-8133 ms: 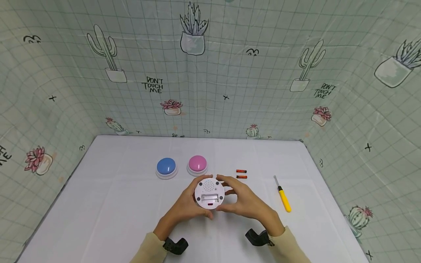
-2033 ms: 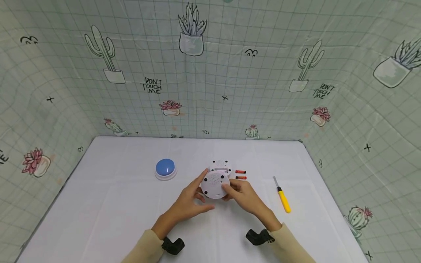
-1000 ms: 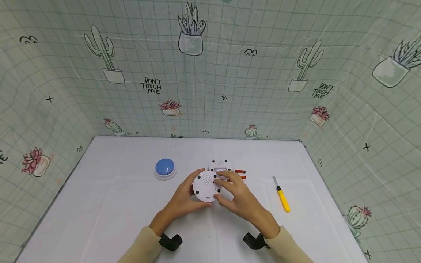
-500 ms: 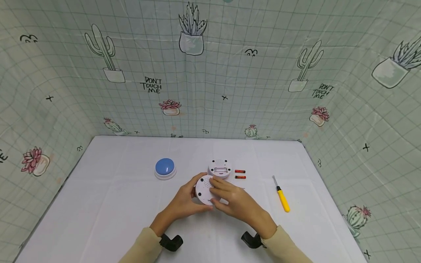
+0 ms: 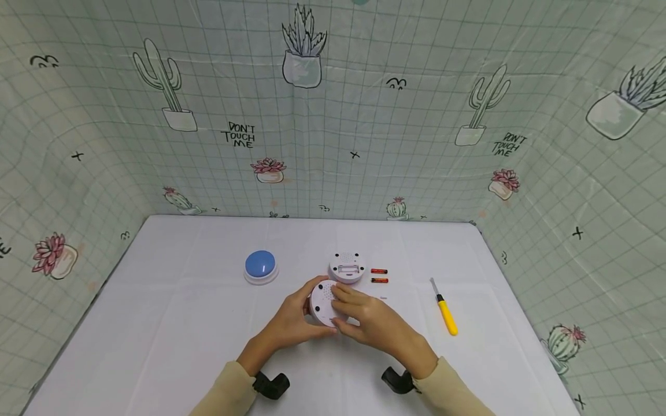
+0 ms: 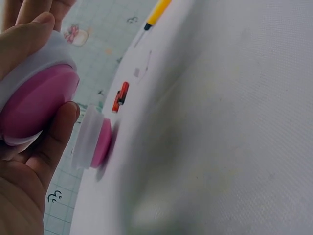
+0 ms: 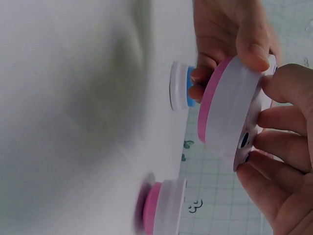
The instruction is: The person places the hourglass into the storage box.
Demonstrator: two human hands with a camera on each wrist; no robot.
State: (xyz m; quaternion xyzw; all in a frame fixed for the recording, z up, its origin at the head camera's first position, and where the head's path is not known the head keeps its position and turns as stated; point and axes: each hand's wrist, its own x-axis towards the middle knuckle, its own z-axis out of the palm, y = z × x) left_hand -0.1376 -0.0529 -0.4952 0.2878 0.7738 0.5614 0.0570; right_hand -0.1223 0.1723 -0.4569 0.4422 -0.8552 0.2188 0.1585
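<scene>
1. Both hands, left (image 5: 291, 323) and right (image 5: 372, 320), curl their fingers round the held buzzer (image 5: 324, 302), lifted just above the surface (image 5: 156, 323) near its middle.
2. The held buzzer is a flat disc: its white underside faces up, its pink dome (image 6: 34, 105) faces down, and the disc tilts a little.
3. A second buzzer (image 5: 346, 267) lies underside up just beyond it.
4. Two batteries (image 5: 379, 275) lie right of that; a screwdriver (image 5: 444, 306) lies farther right, tip pointing away.
5. A blue buzzer (image 5: 261, 266) sits dome up at far left.
</scene>
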